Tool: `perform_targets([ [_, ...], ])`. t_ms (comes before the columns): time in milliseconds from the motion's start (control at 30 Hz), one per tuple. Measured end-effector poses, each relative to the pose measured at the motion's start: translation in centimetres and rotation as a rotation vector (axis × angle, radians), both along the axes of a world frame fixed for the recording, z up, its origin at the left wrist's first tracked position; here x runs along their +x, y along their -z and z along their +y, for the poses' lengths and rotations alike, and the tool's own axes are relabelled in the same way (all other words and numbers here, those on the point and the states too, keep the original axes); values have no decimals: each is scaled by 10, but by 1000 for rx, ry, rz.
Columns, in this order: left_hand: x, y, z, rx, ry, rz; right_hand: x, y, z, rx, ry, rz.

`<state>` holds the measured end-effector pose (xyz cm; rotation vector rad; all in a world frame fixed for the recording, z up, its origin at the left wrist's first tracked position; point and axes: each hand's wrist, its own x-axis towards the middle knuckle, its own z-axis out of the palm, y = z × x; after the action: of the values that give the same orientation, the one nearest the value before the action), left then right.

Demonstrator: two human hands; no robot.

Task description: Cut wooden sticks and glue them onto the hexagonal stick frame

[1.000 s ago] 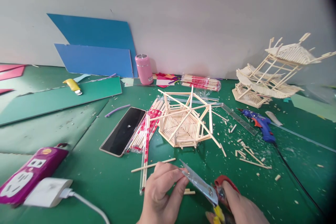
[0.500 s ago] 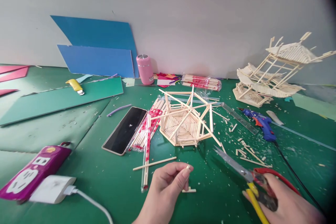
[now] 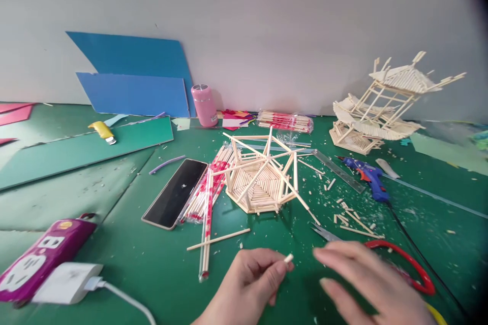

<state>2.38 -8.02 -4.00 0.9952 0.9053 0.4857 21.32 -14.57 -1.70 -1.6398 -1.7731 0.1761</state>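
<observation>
Between the thumb and forefinger of my left hand (image 3: 253, 284) is a short piece of wooden stick (image 3: 288, 258), its pale end showing. My right hand (image 3: 366, 282) is free, with thumb and fingers apart and slightly blurred, over the scissors (image 3: 414, 260). Those lie on the table; their blade tips and red handle show, and the hand covers the middle. Beyond my hands stands an eight-sided stick frame (image 3: 263, 177) with a woven-looking floor and sticks crossing on top. A single stick (image 3: 218, 239) lies left of it, near a narrow packet of sticks (image 3: 206, 223).
A blue glue gun (image 3: 368, 177) with a black cord and a ruler (image 3: 339, 171) lie at right, near cut stick bits. Behind is a stick pavilion model (image 3: 381, 106). A phone (image 3: 175, 193), purple power strip (image 3: 49, 256), yellow cutter (image 3: 102, 132) and pink flask (image 3: 204, 105) are left.
My right hand has let go of the scissors, which now rest on the table, and has moved left toward my left hand. My left hand keeps the stick piece, now tilted more into view.
</observation>
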Motion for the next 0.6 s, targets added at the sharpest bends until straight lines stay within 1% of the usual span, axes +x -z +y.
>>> perform_targets([
  [33,-1,-2,0,43,43,-3,-13,-2,8,7,-211,-112],
  [67,-2,-4,1,78,83,-12,-22,-3,15,-12,-295,-160],
  [100,-4,-6,2,103,100,-19,-28,-2,21,-43,-366,-195],
  [133,-7,-8,3,117,82,-15,-31,-1,25,-60,-402,-194],
  [167,-9,-10,4,123,51,-14,-31,2,28,-65,-405,-165],
  [233,-12,-11,7,97,-56,-17,-27,7,32,-27,-382,-60],
  [300,-13,-9,9,16,-149,-62,-24,11,34,33,-326,64],
  [400,-6,-6,12,-124,-289,-153,-27,16,38,78,-209,200],
  [467,1,-7,14,-174,-377,-223,-33,19,42,77,-150,266],
  [533,8,-10,17,-204,-437,-306,-39,22,46,66,-96,357],
  [600,14,-14,20,-224,-466,-373,-43,25,49,49,-44,458],
])
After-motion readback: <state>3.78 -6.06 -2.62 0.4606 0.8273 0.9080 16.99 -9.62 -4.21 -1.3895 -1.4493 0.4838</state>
